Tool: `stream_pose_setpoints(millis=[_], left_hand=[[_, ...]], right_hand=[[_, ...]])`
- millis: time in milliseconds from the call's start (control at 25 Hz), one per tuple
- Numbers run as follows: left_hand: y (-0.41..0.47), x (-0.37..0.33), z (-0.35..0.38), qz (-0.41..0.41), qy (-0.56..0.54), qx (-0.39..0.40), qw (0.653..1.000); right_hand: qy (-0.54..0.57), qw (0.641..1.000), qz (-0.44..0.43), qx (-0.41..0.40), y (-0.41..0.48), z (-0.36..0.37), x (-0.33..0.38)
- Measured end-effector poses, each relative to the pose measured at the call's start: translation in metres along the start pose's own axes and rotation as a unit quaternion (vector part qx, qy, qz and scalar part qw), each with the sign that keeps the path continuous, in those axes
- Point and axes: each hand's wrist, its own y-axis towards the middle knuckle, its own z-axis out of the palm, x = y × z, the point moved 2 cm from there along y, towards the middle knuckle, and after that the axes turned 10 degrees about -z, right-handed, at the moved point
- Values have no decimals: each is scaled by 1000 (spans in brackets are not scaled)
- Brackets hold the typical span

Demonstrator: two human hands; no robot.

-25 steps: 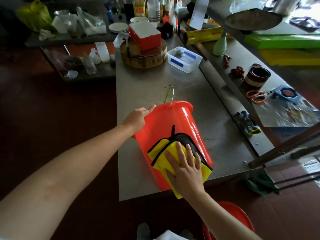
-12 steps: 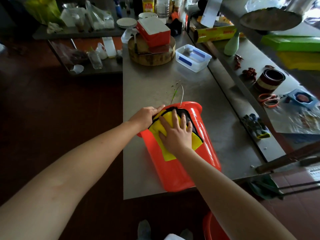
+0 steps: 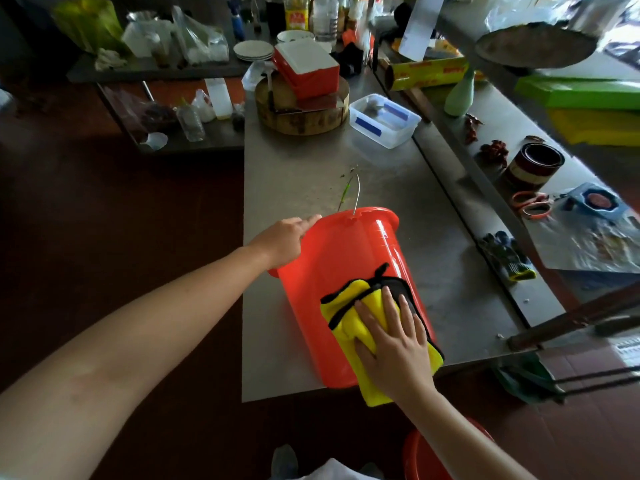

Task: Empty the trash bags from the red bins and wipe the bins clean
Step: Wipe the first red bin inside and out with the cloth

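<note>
A red bin [image 3: 346, 258] lies on its side on the steel table [image 3: 301, 174], its rim pointing away from me and its base at the near edge. My left hand [image 3: 282, 239] rests on the bin's left side near the rim, fingers fairly straight. My right hand [image 3: 393, 341] presses a yellow cloth with black trim [image 3: 346, 313] flat against the bin's wall close to the base. A second red bin [image 3: 422, 455] shows partly on the floor below my right arm.
A clear plastic box [image 3: 384, 119], a round wooden chopping block [image 3: 301, 112] with a red-and-white box [image 3: 306, 69] on it stand at the table's far end. Gloves [image 3: 509, 254], scissors [image 3: 530, 204] and a tin [image 3: 533, 164] lie on the right-hand counter. Dark floor lies left.
My right hand has slid the cloth from the rim end of the bin back down toward its base. My left hand has stayed at the rim.
</note>
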Motion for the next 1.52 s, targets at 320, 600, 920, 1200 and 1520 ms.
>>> stream_pose_setpoints(millis=[320,600,920,1200,1520], left_hand=[[33,-59,-1,7,-92,28,995],[24,-38,3,7,-186,61,981],[14,-32,9,-4,-233,46,971],[7,-29,10,-41,-236,-69,968],[21,-45,3,-150,-148,-124,970]], right_hand=[[6,999,21,35,4,-6,14],[56,994,51,75,79,-15,14],[79,994,36,74,119,-16,7],[97,994,35,25,1,-9,-8],[79,995,29,49,8,-12,12]])
